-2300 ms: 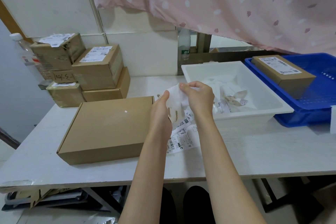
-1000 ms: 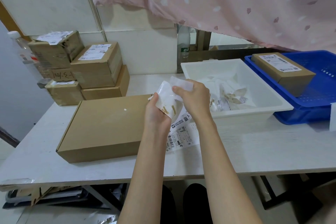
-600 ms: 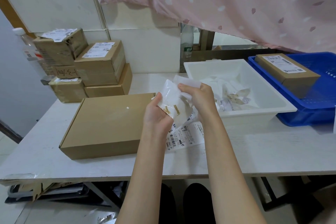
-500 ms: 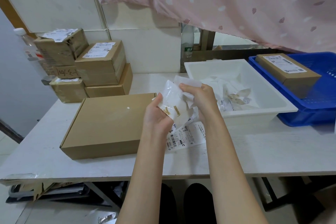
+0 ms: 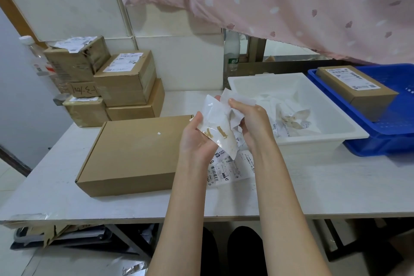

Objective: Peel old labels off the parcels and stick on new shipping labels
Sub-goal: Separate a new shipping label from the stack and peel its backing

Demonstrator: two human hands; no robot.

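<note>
Crumpled label (image 5: 220,132), perhaps peeled, both hands' grip, flat cardboard parcel (image 5: 134,152)

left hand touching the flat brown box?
Apart. In the head view the left hand is raised over the box's right edge, gripping a peeled label; it doesn't rest on the cardboard.

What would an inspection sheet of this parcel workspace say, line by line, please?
Surface: white table, worn tape at the front left edge.
Job's things: flat brown box with bare top; peeled label with brown paper scraps on it; printed labels lying on the table.
Clutter: white tray holding crumpled label waste; stacked parcels at back left; blue crate with one labelled parcel.
Hands: left hand and right hand both hold the peeled label above the table.
Cables: nothing seen.
Surroundings: pink curtain, tiled wall, bottle behind the tray.
</note>
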